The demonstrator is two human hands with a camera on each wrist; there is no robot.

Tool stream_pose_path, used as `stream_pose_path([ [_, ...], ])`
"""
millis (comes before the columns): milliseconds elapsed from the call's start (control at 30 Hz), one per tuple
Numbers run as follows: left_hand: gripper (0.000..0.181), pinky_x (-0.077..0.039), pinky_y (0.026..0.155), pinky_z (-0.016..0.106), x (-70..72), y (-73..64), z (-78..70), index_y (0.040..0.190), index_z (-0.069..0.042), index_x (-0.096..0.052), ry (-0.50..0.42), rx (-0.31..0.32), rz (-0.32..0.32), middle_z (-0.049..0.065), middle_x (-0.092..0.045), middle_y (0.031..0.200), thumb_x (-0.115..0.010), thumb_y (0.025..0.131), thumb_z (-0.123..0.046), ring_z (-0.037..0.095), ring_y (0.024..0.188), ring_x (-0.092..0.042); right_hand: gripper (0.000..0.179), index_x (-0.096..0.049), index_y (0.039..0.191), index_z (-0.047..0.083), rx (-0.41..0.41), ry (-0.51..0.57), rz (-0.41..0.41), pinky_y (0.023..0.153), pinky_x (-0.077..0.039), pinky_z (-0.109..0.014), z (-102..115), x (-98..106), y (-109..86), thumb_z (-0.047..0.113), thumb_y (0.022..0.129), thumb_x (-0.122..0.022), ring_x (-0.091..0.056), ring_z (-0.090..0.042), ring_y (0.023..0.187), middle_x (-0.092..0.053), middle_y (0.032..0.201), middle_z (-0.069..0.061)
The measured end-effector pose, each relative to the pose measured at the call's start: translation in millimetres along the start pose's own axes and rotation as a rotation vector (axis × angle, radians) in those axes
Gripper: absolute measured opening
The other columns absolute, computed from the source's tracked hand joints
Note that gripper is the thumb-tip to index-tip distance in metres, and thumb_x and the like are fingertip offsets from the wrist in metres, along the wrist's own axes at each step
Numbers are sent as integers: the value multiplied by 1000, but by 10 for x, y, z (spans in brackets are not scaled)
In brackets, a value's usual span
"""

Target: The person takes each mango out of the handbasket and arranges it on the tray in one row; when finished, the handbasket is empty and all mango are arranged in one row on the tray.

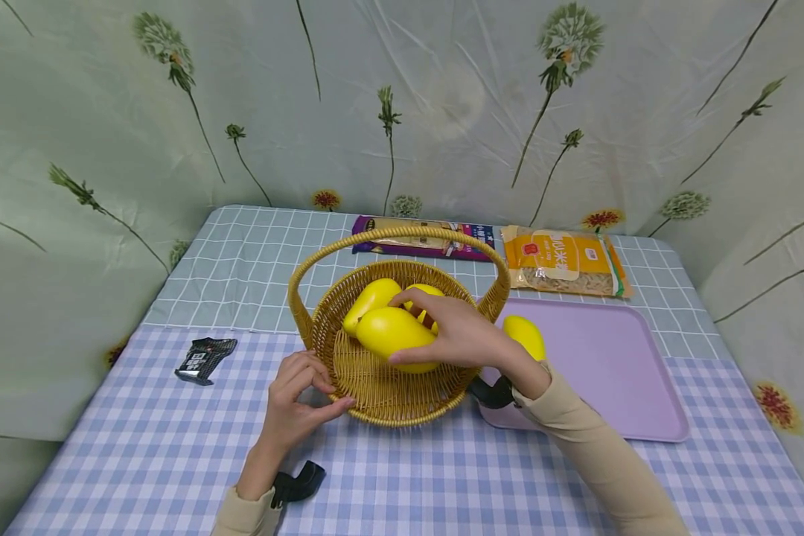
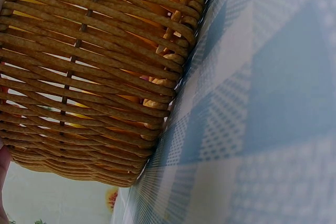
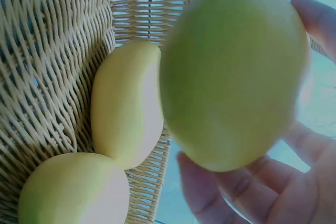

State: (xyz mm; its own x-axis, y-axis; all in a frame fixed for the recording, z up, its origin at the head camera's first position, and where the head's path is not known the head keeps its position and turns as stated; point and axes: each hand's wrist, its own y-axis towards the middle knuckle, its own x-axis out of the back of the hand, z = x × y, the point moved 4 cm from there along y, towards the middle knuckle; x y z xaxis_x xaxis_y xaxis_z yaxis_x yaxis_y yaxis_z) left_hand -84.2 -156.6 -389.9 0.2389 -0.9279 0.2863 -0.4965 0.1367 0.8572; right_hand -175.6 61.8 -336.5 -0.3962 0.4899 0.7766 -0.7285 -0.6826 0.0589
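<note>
A round wicker basket (image 1: 388, 398) with a tall arched handle stands on the checked cloth. My right hand (image 1: 465, 331) grips a yellow mango (image 1: 390, 333) over the inside of the basket, thumb on the near side and fingers on the far side. Two more yellow mangoes lie in the basket: one at the left (image 1: 370, 299), the other (image 1: 423, 289) partly hidden behind my hand. At the basket's front left, my left hand (image 1: 298, 402) holds the rim with bent fingers and thumb. The left wrist view shows the woven side wall (image 2: 89, 87) close up.
A lilac tray (image 1: 603, 357) lies to the right, with another mango (image 1: 525, 336) on its left part beside my right wrist. Behind stand a purple noodle pack (image 1: 429, 237) and an orange grain bag (image 1: 566, 260). A crumpled black wrapper (image 1: 204, 361) lies at left.
</note>
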Motion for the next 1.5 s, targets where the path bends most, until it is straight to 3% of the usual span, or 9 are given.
stream_pose_path([
  [233, 39, -37, 92, 33, -18, -199, 211, 65, -12, -52, 10, 17, 3, 1, -54, 72, -78, 77, -39, 22, 76, -49, 68, -46, 128, 31, -47, 87, -92, 66, -51, -30, -20, 18, -168, 58, 72, -74, -56, -14, 83, -57, 107, 3],
  [467, 40, -39, 91, 32, -16, 24, -24, 64, -9, -51, 3, -11, -13, 4, -53, 70, -76, 80, -34, 23, 71, -48, 68, -46, 128, 28, -59, 150, -201, 65, -52, -31, -63, 37, -346, 48, 72, -79, -56, -17, 83, -56, 106, 1],
  [933, 40, -39, 91, 33, -14, 17, -49, 63, -7, -51, -4, -6, -8, 5, -53, 70, -76, 81, -34, 24, 73, -48, 72, -47, 130, 16, 56, 237, -391, 64, -49, -30, -125, 66, -683, 14, 69, -85, -53, -15, 76, -58, 107, 2],
  [1233, 41, -39, 92, 33, -14, 24, -58, 63, -7, -51, 11, -7, -14, 5, -53, 69, -75, 82, -35, 26, 73, -49, 63, -49, 119, -4, 34, 213, -518, 61, -48, -27, 82, 270, -925, -5, 64, -80, -53, -17, 73, -57, 107, -10],
  [1500, 41, -40, 91, 34, -19, 43, -64, 63, -7, -51, 9, -10, -11, 5, -53, 69, -74, 82, -35, 26, 72, -49, 72, -46, 127, 4, -27, 274, -596, 63, -45, -23, -367, 222, -1148, -8, 65, -80, -55, -16, 81, -53, 120, -2],
])
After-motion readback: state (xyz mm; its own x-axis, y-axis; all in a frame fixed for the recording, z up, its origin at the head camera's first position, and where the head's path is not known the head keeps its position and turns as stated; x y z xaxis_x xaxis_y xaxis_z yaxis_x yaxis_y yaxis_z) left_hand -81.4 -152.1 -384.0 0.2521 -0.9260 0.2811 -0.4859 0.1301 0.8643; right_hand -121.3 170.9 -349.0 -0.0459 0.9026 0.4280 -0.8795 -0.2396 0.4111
